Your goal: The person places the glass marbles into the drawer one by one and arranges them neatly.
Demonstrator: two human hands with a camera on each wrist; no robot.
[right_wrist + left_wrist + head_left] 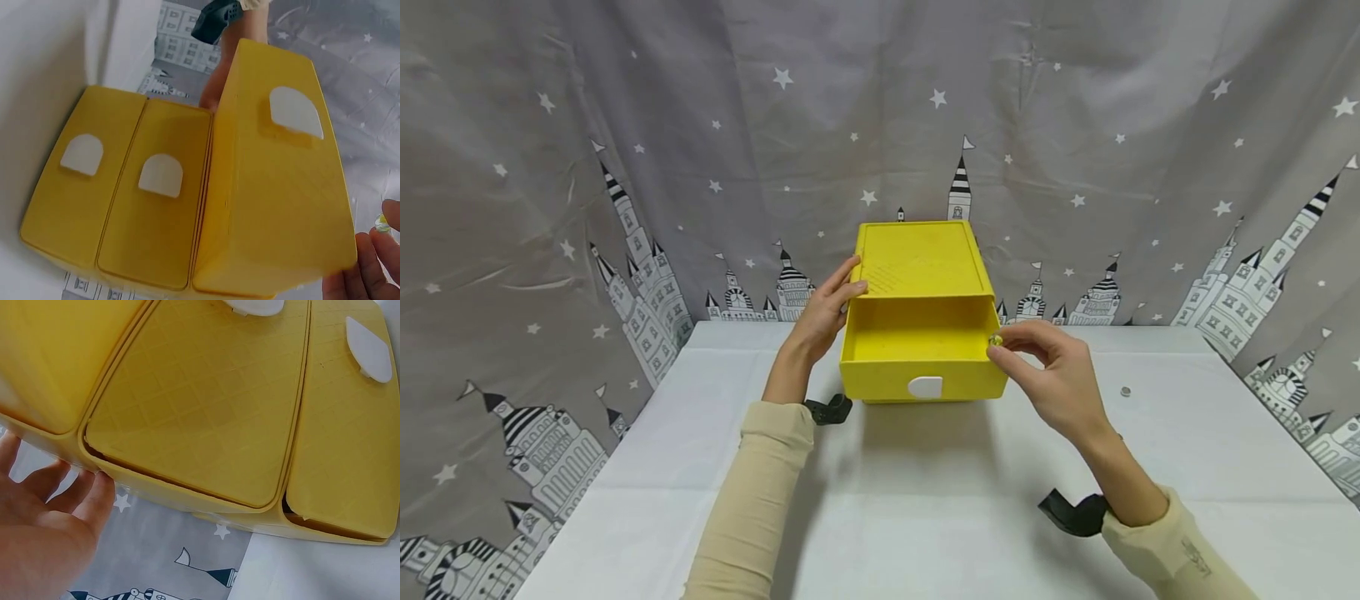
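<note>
No readable text, labels, brands or numbers appear anywhere.

This looks like a staged recording corner in a room rather than a working kitchen or shop. A grey curtain printed with white stars and striped castle towers hangs as a backdrop round three sides, hiding the walls. In front of it stands a desk under a plain white cloth, carrying a yellow plastic drawer unit.
</note>
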